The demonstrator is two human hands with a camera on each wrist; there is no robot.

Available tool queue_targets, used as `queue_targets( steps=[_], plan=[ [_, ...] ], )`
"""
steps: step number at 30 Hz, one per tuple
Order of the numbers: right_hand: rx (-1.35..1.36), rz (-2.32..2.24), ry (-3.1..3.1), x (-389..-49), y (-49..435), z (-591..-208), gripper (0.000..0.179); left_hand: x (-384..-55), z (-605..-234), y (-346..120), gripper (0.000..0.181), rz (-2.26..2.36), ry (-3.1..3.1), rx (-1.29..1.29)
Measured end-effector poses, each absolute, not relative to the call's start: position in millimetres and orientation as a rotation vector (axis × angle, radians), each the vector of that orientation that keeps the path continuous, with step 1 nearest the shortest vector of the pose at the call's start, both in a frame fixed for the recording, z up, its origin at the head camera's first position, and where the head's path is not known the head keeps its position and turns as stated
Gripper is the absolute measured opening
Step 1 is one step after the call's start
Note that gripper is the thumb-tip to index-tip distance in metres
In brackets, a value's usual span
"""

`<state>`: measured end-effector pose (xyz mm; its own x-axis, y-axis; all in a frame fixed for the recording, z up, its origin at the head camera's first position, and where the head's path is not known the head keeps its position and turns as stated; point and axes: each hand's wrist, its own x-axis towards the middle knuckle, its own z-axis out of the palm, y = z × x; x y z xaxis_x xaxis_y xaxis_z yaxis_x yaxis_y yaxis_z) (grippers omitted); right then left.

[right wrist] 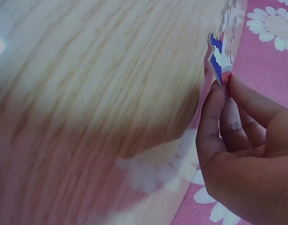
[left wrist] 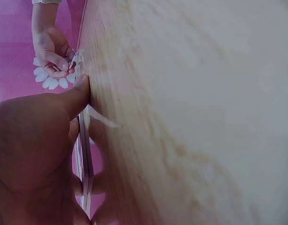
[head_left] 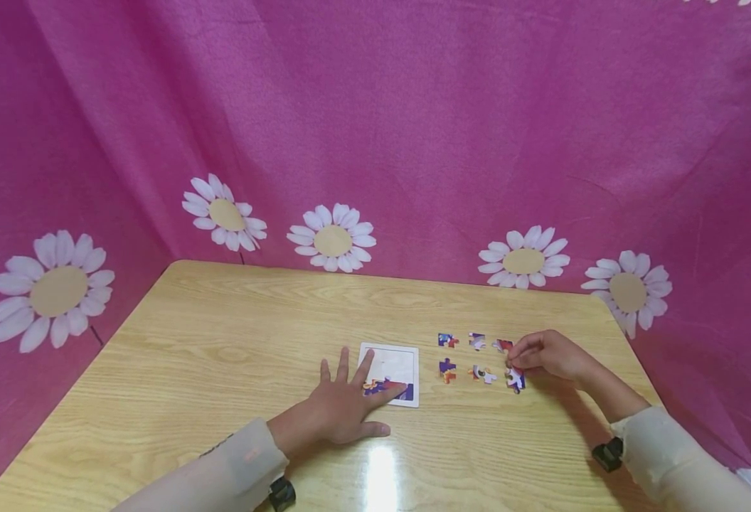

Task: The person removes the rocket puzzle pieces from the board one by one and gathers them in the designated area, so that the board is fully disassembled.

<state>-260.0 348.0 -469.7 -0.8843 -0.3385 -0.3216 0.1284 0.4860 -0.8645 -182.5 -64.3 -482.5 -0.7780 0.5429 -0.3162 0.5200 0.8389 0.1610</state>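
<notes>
My left hand (head_left: 343, 407) lies spread with straight fingers over a white-bordered jigsaw board (head_left: 414, 377). A strip of coloured picture fills the board's near side, partly under the fingers. In the left wrist view the left hand (left wrist: 36, 150) shows from the thumb side, along the board's edge. To the right, my right hand (head_left: 557, 357) pinches a blue, white and red puzzle piece (head_left: 516, 382) between thumb and fingers. The right wrist view shows this piece (right wrist: 217, 58) tilted at the fingertips of the right hand (right wrist: 247, 140).
Between the board and the right hand lie several loose puzzle pieces in two rows, among them a purple-and-orange piece (head_left: 447, 370) and a white piece (head_left: 483, 374). The wooden table (head_left: 254, 320) ends at a pink curtain (head_left: 401, 142) with daisies.
</notes>
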Motion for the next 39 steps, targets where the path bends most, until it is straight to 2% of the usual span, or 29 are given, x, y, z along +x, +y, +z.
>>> queue_targets(
  steps=[20,39],
  plan=[
    [-0.235,-1.335,2.354,-260.5,351.8,-472.8,0.017,-182.7,-484.4,-64.4,0.068,0.098,2.675,0.815],
    [-0.208,-1.405,2.284,-261.5,343.8,-466.2,0.024,-181.7,-482.4,-64.7,0.068,0.109,2.670,0.805]
  ],
)
